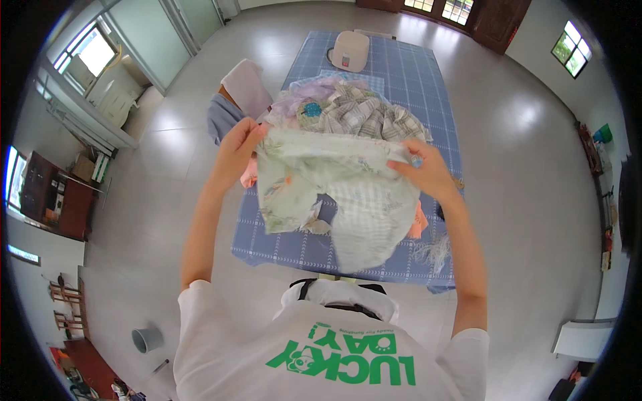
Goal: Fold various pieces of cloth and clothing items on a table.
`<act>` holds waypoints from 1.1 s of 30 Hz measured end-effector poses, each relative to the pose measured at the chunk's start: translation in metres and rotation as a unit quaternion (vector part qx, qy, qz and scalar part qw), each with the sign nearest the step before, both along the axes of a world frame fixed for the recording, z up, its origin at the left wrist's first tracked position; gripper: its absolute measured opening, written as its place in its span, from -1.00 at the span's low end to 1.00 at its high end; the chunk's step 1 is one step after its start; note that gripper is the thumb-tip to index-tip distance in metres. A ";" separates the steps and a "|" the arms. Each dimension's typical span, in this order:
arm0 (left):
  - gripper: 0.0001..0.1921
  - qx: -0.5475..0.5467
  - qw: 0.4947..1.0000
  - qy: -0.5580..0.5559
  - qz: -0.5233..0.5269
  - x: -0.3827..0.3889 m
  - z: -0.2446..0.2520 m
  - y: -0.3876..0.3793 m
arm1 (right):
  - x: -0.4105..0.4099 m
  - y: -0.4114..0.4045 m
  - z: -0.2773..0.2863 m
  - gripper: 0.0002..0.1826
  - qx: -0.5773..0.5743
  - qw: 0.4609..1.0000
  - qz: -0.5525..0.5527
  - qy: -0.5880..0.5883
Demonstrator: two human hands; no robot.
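Between my two hands hangs a pair of light green patterned shorts [371, 195], stretched out by the waistband. My left hand [243, 143] pinches the waistband's left end, and my right hand [426, 163] grips near its right end. One leg drops lower than the other, with a gap between them. Behind the shorts a heap of crumpled clothes [366, 113], with grey plaid and lilac pieces, lies on the blue checked tablecloth [296, 255]. The shorts hide part of the heap and of the table.
A pale box-shaped appliance [350, 51] stands at the table's far end. Cloths drape over a chair [246, 87] at the left side. White stringy material [435, 253] lies at the near right corner, close to a coral cloth [418, 220]. A grey bucket [147, 340] sits on the floor.
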State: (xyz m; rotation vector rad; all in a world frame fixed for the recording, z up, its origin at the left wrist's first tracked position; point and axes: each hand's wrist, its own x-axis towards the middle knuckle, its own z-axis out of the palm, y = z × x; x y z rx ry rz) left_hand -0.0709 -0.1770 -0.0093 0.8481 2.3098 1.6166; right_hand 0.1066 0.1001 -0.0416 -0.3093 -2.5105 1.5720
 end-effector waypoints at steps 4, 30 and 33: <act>-0.80 -0.018 0.995 0.101 -0.001 -0.022 0.031 0.003 | -0.010 0.017 0.019 -0.76 0.017 0.991 -0.046 0.128; -0.78 -0.216 0.813 0.539 0.041 -0.150 0.149 0.014 | -0.083 0.105 0.166 -0.63 0.497 0.841 -0.190 0.096; -0.71 -0.195 0.791 0.564 0.135 -0.172 0.179 0.005 | -0.086 0.130 0.153 -0.61 0.464 0.876 -0.116 0.054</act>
